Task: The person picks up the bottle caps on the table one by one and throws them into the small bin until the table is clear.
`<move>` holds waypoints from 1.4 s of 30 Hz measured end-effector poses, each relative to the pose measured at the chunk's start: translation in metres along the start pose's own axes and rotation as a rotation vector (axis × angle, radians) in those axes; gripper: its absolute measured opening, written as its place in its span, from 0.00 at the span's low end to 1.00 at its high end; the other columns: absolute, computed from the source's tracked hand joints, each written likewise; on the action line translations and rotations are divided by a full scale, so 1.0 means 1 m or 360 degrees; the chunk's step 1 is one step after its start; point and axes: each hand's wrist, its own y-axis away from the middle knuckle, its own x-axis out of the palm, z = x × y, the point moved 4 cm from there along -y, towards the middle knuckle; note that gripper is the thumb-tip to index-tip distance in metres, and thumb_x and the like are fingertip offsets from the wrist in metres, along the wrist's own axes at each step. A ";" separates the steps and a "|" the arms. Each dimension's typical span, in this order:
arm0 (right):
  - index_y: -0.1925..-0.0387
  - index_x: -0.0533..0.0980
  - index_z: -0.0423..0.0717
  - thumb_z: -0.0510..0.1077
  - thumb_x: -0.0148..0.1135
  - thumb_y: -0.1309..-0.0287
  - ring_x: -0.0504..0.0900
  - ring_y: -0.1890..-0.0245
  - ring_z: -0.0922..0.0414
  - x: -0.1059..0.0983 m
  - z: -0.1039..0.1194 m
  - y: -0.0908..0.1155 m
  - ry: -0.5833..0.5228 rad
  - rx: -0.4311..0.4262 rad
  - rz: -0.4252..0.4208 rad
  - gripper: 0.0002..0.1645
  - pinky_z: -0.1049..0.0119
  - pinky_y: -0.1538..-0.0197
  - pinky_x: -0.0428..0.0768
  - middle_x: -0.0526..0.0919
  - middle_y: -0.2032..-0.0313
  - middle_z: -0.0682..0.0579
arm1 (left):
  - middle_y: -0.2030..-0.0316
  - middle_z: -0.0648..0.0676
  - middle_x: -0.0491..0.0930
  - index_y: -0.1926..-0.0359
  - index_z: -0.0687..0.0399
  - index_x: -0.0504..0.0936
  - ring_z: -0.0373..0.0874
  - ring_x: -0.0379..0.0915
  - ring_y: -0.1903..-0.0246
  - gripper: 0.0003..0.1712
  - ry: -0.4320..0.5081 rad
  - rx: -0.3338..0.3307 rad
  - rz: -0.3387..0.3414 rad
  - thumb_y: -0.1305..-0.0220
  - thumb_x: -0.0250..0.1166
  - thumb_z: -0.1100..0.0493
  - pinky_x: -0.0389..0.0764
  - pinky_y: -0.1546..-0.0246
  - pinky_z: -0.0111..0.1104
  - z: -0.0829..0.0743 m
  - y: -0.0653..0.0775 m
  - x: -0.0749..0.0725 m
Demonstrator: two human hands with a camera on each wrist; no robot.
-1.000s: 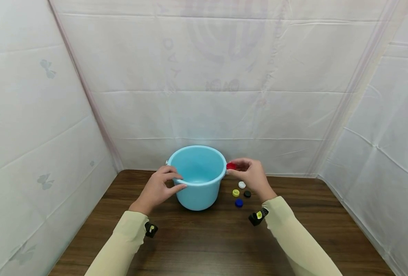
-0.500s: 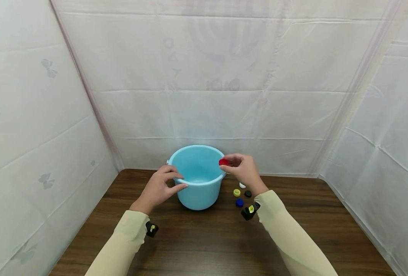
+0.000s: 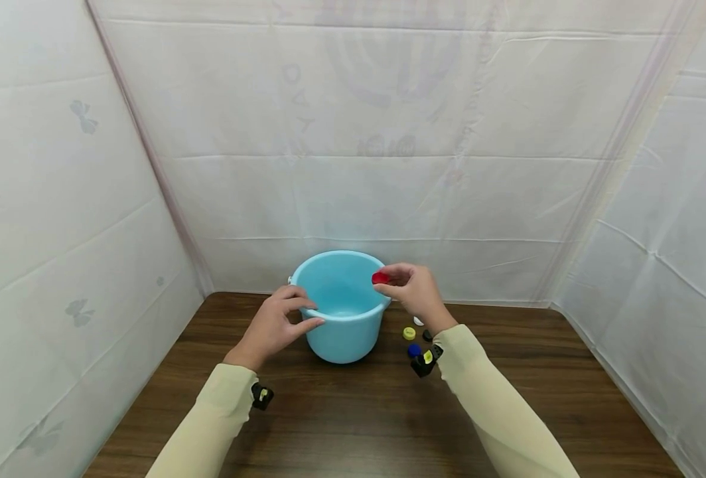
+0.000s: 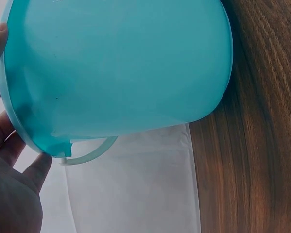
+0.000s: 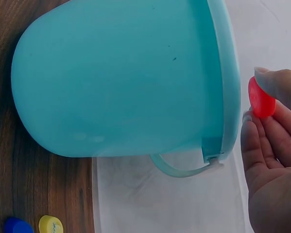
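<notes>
A light-blue bucket stands upright on the table. My left hand holds its left front rim, thumb outside and fingers over the edge; the left wrist view shows the fingers along the bucket's rim. Between thumb and fingertips, my right hand pinches a red bottle cap. The cap is above the bucket's right rim; in the right wrist view the red cap appears just past the rim, apart from it. The bucket's pale handle hangs at its far side.
Right of the bucket lie a yellow cap, a blue cap, a black cap and a white cap, the last partly hidden by my right hand. White sheeting surrounds the wooden table at the back and sides.
My right hand has carried the red cap leftward and slightly up, from beside the bucket's right edge to over its rim. My left hand and the bucket have stayed put.
</notes>
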 end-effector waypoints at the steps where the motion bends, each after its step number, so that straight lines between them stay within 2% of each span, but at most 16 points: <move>1: 0.51 0.86 0.46 0.48 0.79 0.45 0.89 0.56 0.52 0.000 0.000 -0.001 0.0008 0.0000 0.0001 0.21 0.61 0.52 0.89 0.90 0.54 0.47 | 0.56 0.44 0.79 0.59 0.44 0.91 0.40 0.72 0.51 0.14 0.0000 -0.0002 0.0001 0.44 0.79 0.47 0.84 0.49 0.42 0.000 0.000 0.000; 21: 0.52 0.86 0.47 0.47 0.78 0.44 0.88 0.57 0.53 0.008 0.003 -0.012 0.0032 0.0006 0.0047 0.18 0.62 0.53 0.89 0.90 0.55 0.48 | 0.57 0.44 0.78 0.61 0.44 0.91 0.40 0.71 0.51 0.13 0.0012 0.0004 -0.0012 0.45 0.80 0.47 0.83 0.45 0.44 0.002 0.000 0.001; 42: 0.53 0.87 0.46 0.46 0.79 0.46 0.88 0.56 0.53 0.012 -0.001 -0.020 0.0047 0.0025 0.0026 0.19 0.60 0.51 0.89 0.90 0.55 0.48 | 0.57 0.44 0.78 0.60 0.45 0.91 0.41 0.71 0.52 0.13 0.0023 -0.0033 0.0015 0.44 0.79 0.48 0.85 0.46 0.44 0.001 -0.002 0.001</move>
